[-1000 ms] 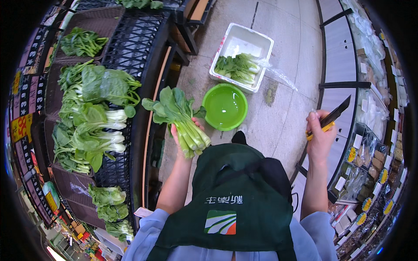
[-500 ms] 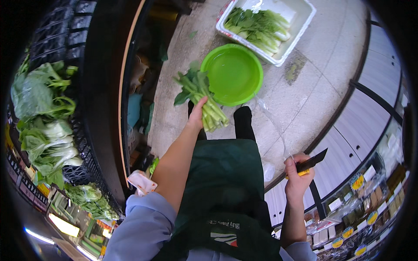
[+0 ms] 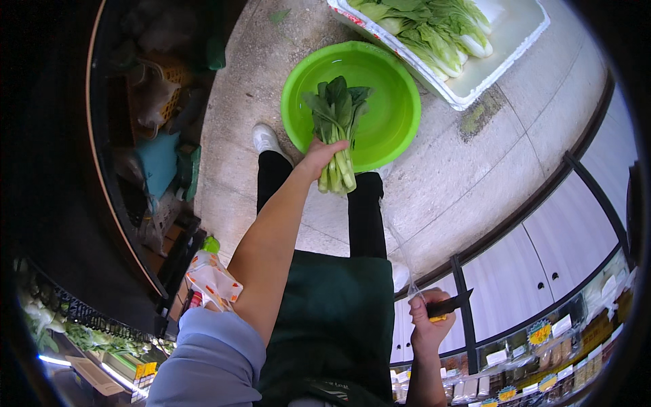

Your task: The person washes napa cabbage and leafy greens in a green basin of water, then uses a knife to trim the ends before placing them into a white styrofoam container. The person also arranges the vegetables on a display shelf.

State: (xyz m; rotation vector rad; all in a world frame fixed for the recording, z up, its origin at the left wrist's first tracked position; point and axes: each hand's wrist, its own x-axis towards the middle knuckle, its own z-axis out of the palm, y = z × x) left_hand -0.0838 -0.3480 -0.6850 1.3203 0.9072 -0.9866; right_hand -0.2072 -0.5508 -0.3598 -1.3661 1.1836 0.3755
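Observation:
My left hand (image 3: pixel 327 156) is closed round the stalks of a bunch of leafy greens (image 3: pixel 337 112). The dark leaves lie over the green basin (image 3: pixel 405 129), and the pale cut stems point back toward me past its near rim. Off to the lower right, my right hand (image 3: pixel 430 319) is closed on a knife (image 3: pixel 451 305) with a dark blade and a bit of yellow at the handle. A thin clear plastic strip (image 3: pixel 401 244) trails from that same hand up toward my knee. The basin seems to hold water.
Beyond the basin, a white foam box (image 3: pixel 502 78) holds pale-stemmed greens (image 3: pixel 434 30). A dark shelf edge (image 3: pixel 112 190) runs along my left, with bags and a yellow basket (image 3: pixel 169 91) below. White cabinets (image 3: pixel 515 271) and packaged goods line the right.
My left hand has brought the leafy greens to the right, over the basin's near side. The view has shifted, and the right hand with the knife now appears lower and farther left.

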